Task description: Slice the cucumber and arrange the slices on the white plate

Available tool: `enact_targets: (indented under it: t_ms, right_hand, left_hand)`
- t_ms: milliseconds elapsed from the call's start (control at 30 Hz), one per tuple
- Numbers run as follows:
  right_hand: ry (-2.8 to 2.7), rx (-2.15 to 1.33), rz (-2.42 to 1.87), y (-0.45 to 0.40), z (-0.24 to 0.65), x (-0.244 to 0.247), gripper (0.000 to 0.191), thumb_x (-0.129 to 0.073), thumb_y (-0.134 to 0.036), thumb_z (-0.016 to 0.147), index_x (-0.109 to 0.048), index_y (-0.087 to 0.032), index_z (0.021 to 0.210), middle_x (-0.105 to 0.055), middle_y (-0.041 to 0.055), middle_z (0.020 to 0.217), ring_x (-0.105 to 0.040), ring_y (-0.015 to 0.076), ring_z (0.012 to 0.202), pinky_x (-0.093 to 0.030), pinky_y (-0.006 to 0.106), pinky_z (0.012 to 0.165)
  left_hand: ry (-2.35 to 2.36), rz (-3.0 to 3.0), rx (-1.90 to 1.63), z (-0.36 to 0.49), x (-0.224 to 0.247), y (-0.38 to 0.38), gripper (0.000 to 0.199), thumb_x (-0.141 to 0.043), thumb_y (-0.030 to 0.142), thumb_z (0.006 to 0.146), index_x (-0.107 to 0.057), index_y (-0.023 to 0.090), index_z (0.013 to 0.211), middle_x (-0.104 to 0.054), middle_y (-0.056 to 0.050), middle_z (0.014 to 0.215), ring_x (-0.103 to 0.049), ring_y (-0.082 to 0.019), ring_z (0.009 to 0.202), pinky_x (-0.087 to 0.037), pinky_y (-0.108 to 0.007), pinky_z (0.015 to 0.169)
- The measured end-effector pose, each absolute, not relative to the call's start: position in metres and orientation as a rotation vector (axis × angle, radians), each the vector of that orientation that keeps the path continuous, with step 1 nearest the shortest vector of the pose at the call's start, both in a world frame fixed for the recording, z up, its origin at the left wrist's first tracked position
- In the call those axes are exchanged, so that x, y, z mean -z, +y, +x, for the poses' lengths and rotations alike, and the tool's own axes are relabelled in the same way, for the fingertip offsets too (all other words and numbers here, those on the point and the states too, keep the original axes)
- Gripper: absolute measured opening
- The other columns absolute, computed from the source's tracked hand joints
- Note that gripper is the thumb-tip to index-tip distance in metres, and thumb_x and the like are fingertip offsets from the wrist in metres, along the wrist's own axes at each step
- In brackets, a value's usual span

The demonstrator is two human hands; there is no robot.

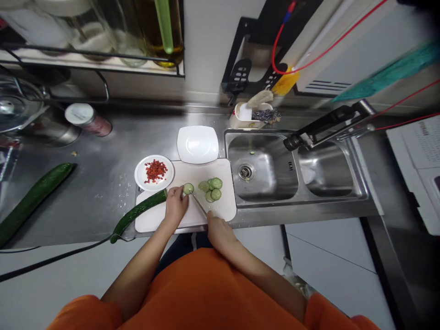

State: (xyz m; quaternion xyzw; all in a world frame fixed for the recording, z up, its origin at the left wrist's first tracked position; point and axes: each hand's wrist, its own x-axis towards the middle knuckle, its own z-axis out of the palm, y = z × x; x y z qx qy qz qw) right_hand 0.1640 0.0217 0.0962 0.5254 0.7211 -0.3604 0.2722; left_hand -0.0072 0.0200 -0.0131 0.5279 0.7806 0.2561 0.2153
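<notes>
My left hand (176, 205) is closed around the cut end of a long green cucumber (139, 211), whose other end reaches past the board to the counter's front edge. A round cucumber slice (188, 188) shows just beyond my left fingertips. In my right hand (220, 231) is a knife (200, 205), its thin blade pointing up and left toward that slice. Several cut cucumber slices (213, 189) lie in a loose cluster on the white cutting board (225, 211), to the right of the blade.
A plate of chopped red pieces (139, 174) overlaps the board's left corner; a white square dish (198, 144) sits behind it. Another cucumber (32, 197) lies far left, near a red-labelled can (90, 120). Right of the board is a double steel sink (271, 183) with a black faucet (316, 126).
</notes>
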Motion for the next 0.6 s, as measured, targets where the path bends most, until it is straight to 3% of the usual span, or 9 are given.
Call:
enact_targets:
  t_ms: [267, 600]
  right_hand:
    - [1.858, 0.997, 1.399, 0.015, 0.202, -0.117, 0.042, -0.034, 0.004, 0.077, -0.052, -0.013, 0.11, -0.069, 0.0134, 0.094, -0.065, 0.0233, 0.091, -0.04, 0.027, 0.071]
    - [1.844, 0.977, 1.425, 0.024, 0.21, -0.123, 0.042, -0.035, 0.005, 0.077, -0.051, -0.013, 0.112, -0.069, 0.0128, 0.091, -0.065, 0.0227, 0.089, -0.039, 0.026, 0.068]
  left_hand:
    - [1.94, 1.889, -0.616, -0.013, 0.01, 0.037, 0.049, -0.053, 0.017, 0.077, -0.055, 0.017, 0.126, -0.053, -0.014, 0.125, -0.047, -0.028, 0.118, -0.04, -0.043, 0.1]
    - [1.895, 2.09, -0.335, -0.029, 0.005, 0.051, 0.025, -0.047, 0.018, 0.083, -0.068, 0.018, 0.097, -0.063, -0.013, 0.106, -0.056, -0.025, 0.102, -0.045, -0.041, 0.092]
